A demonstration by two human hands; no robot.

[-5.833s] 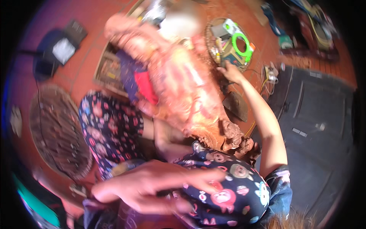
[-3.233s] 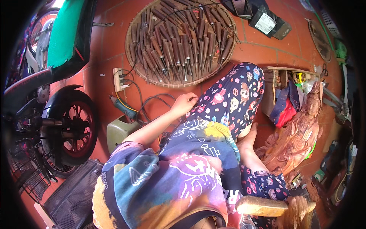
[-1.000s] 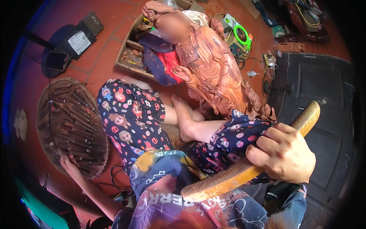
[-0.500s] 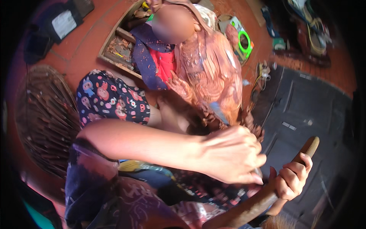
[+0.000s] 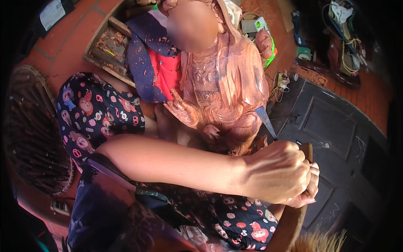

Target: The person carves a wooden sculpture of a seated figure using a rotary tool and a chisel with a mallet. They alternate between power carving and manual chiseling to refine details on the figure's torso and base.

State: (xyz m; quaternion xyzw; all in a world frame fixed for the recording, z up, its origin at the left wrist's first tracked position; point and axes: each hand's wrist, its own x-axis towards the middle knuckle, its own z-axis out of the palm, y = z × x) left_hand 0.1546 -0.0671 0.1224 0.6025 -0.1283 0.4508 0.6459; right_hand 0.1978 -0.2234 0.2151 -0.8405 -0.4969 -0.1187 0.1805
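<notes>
A reddish-brown carved wooden statue (image 5: 239, 90) of a robed figure with a raised hand leans among my legs. My left hand (image 5: 277, 170) is closed around a chisel whose handle is hidden in the fist. The chisel's flat metal blade (image 5: 267, 122) points up and left, its tip overlapping the statue's right edge; I cannot tell whether they touch. Partly behind the left fist, my right hand (image 5: 313, 182) wraps a long wooden club (image 5: 290, 229). The club's narrow end sticks up above the fingers, and its thicker part runs down toward the lower edge.
Navy and red cloth (image 5: 142, 63) lies beside the statue. Behind it stands a wooden box (image 5: 90, 56) with shavings. A round basket (image 5: 45, 82) of dark rods is at left, a black panelled board (image 5: 331, 113) at right. Pale bristles (image 5: 321, 242) show at the lower edge.
My right hand and the club have swung left and upright, in behind my left hand. My left fist has moved slightly right; the chisel blade now shows plainly. The whole view has shifted.
</notes>
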